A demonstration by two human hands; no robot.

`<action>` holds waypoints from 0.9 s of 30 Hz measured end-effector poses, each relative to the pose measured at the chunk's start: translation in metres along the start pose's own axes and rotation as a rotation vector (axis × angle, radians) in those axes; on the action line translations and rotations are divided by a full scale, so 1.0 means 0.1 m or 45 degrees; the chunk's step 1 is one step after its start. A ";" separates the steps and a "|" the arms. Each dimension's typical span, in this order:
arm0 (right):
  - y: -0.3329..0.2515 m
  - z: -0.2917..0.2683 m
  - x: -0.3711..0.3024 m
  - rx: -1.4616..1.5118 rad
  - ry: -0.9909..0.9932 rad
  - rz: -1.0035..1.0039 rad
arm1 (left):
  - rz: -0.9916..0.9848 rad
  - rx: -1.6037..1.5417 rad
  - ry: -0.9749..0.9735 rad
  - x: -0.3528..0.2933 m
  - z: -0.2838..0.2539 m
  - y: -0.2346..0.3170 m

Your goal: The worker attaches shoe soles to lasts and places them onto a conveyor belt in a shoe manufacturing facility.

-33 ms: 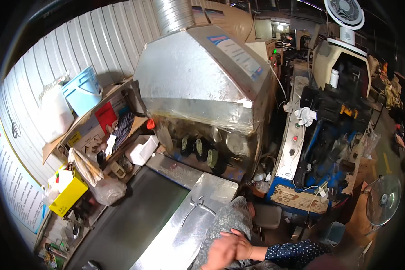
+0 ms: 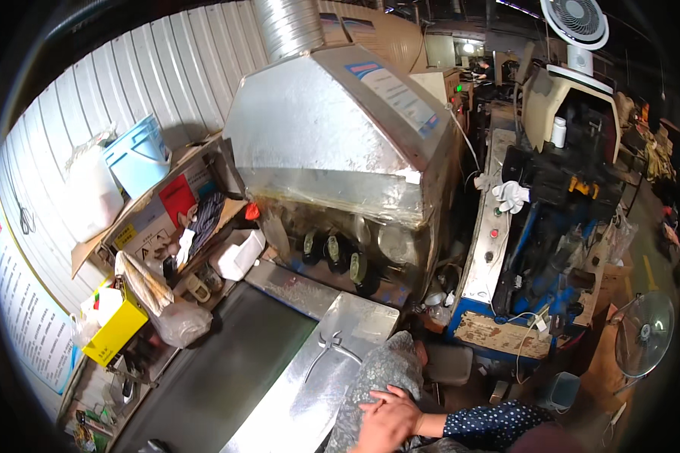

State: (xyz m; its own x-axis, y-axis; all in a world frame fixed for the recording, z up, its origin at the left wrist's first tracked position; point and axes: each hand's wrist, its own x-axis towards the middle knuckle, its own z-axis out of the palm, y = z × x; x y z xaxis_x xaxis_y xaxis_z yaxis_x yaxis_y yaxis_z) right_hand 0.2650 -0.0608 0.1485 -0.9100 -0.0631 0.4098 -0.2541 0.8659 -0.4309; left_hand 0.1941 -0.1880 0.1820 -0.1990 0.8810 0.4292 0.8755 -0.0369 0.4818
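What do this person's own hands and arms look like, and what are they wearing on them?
The left hand and right hand are both bare, without gloves. A dark navy sleeve scattered with small white dots ends near the right wrist. I cannot make out a left sleeve.

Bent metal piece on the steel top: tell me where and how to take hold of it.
Probably best to pinch the bent metal piece by its right prong, coming from the grey cloth side: that prong is slim, lies uncovered and points toward the cloth.
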 end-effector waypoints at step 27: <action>-0.27 -0.64 -0.11 -0.690 -0.520 0.024 | 0.141 0.098 0.064 0.25 -0.09 0.49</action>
State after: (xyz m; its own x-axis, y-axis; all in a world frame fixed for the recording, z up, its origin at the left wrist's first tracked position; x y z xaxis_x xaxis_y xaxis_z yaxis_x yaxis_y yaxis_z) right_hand 0.3029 -0.0516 0.2067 -0.9905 -0.1358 0.0240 -0.1337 0.9883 0.0728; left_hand 0.2280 -0.1720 0.2228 -0.1196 0.8486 0.5153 0.9241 -0.0946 0.3703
